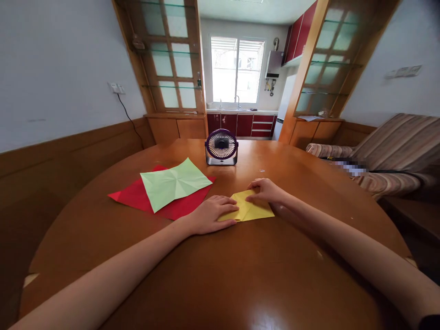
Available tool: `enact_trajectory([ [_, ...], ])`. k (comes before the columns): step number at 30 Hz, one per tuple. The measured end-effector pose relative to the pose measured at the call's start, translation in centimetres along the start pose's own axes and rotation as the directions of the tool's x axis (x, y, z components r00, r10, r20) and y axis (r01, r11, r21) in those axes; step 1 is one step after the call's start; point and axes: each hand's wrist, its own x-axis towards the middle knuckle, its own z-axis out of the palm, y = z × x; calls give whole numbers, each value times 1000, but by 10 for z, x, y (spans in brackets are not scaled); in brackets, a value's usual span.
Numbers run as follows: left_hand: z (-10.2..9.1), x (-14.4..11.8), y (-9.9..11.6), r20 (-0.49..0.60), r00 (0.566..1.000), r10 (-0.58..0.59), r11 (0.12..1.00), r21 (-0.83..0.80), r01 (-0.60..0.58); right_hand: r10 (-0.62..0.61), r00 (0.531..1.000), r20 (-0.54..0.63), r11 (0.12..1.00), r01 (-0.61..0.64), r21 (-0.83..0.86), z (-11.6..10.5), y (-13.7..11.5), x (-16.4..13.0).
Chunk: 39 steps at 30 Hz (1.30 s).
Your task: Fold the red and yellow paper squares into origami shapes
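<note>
A folded yellow paper [253,210] lies flat on the round wooden table [220,275], near its middle. My left hand [210,213] rests palm down on the paper's left edge, fingers pressing it to the wood. My right hand [265,189] presses its fingertips on the paper's far upper edge. Neither hand lifts the sheet. To the left lies a creased light green paper square [174,182], on top of a larger red paper sheet [137,196].
A small purple desk fan [222,146] stands at the table's far side. A striped sofa [395,151] is at the right. Wooden glass-door cabinets [172,68] frame a kitchen doorway behind. A wall socket with a black cable [129,117] is on the left wall.
</note>
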Motion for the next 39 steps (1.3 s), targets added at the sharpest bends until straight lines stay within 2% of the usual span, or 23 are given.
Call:
enact_trajectory([
  [5, -3, 0, 1, 39, 999, -36, 998, -42, 37, 46, 995, -86, 999, -44, 22, 2, -1, -10],
  [9, -5, 3, 3, 60, 996, -66, 997, -47, 68, 84, 981, -173, 990, -62, 128, 5, 4, -19],
  [13, -4, 9, 2, 77, 994, -80, 997, -14, 81, 91, 991, -99, 930, -49, 364, 10, 7, -28],
  [15, -2, 13, 1, 80, 994, -78, 997, 24, 76, 65, 993, -98, 917, -21, 397, 11, 7, -32],
  [21, 4, 20, -5, 46, 999, -6, 995, 105, 2, -44, 971, -235, 968, 100, 231, 13, -1, -38],
  [26, 5, 25, -6, 61, 998, 13, 984, 175, -24, -177, 953, -244, 963, 219, 156, 15, -6, -42],
  [29, 6, 30, -7, 38, 999, 12, 981, 193, -19, -279, 932, -230, 943, 312, 119, 14, -7, -45],
  [33, 9, 30, -10, -18, 999, 31, 991, 134, -29, -405, 900, -160, 903, 421, 85, 10, -8, -49],
  [39, 9, 24, -9, -115, 993, -5, 1000, 29, 8, -447, 891, -76, 891, 451, 48, 10, -6, -52],
])
